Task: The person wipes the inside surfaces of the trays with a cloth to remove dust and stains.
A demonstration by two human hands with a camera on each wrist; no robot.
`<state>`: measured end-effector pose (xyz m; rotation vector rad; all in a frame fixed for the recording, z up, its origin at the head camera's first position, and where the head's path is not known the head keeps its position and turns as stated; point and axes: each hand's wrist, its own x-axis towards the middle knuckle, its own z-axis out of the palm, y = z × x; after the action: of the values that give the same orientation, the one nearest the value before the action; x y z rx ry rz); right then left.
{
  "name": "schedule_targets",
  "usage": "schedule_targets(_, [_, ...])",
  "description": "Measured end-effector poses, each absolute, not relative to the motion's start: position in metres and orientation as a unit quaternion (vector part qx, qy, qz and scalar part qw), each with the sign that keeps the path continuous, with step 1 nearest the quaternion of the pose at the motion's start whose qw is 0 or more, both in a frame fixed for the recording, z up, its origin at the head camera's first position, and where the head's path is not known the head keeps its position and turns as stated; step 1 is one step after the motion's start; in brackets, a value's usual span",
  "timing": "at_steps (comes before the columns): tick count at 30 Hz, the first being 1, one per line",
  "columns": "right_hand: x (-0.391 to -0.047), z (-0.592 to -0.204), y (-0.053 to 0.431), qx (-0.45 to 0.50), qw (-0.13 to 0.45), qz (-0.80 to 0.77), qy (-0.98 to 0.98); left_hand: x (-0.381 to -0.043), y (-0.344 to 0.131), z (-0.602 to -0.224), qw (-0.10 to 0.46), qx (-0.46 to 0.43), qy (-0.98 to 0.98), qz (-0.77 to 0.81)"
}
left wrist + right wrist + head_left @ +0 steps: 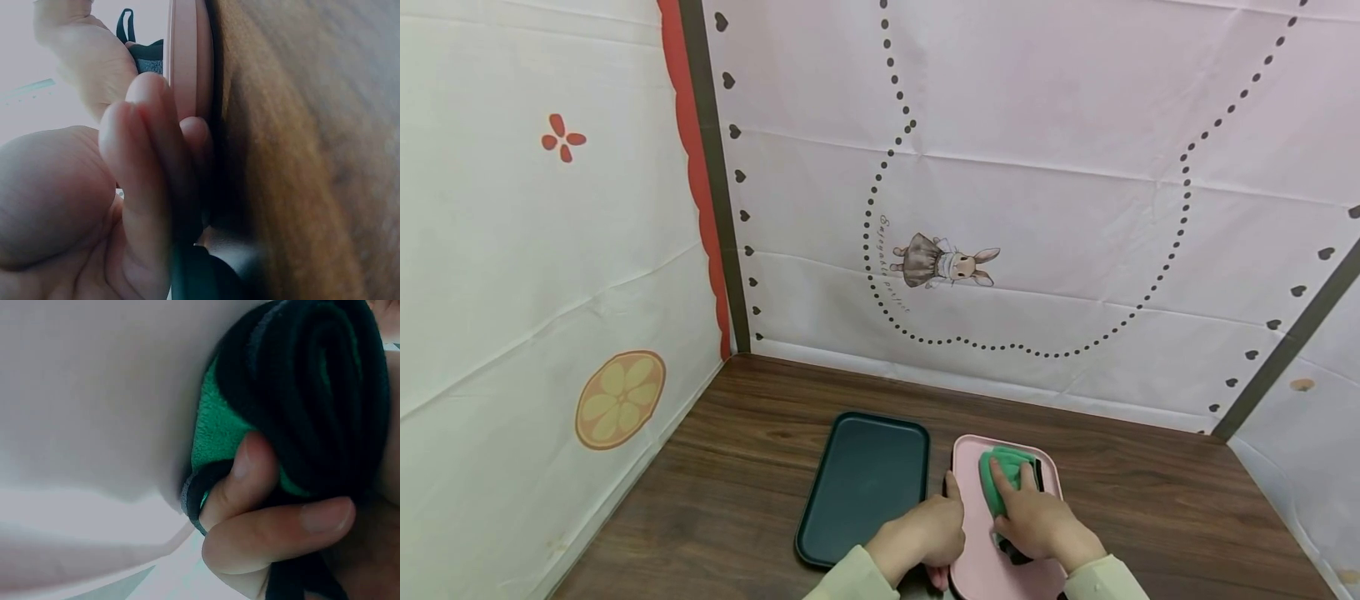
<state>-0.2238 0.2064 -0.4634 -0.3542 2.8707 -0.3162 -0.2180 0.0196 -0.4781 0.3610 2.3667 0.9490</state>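
A folded green cloth (1009,467) with black edging lies on the pink tray (976,575). My right hand (1037,521) grips it from above, its index and middle fingers spread over the green side. In the right wrist view, curled fingers hold the cloth's rolled layers (312,394) together. My left hand (931,529) rests at the tray's left edge, one finger pointing forward along the rim. The left wrist view shows its fingertips against the outer side of the pink tray (185,69); part of that hand is hidden.
A dark teal tray (868,483) lies left of the pink one, close to my left hand. Both trays are on a brown wood-grain table (715,500). White printed sheets (1037,208) hang behind the table and at both sides.
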Motion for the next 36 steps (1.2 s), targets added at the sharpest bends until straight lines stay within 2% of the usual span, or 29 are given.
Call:
schedule_targets(13, [-0.22, -0.465, 0.2, -0.117, 0.133, -0.121, 0.977, -0.219, 0.018, -0.477, 0.296, 0.137, 0.871, 0.366])
schedule_targets(36, [-0.212, -0.46, 0.189, -0.128, 0.134, -0.116, 0.976, -0.216, 0.015, -0.479, 0.288, 0.161, 0.861, 0.387])
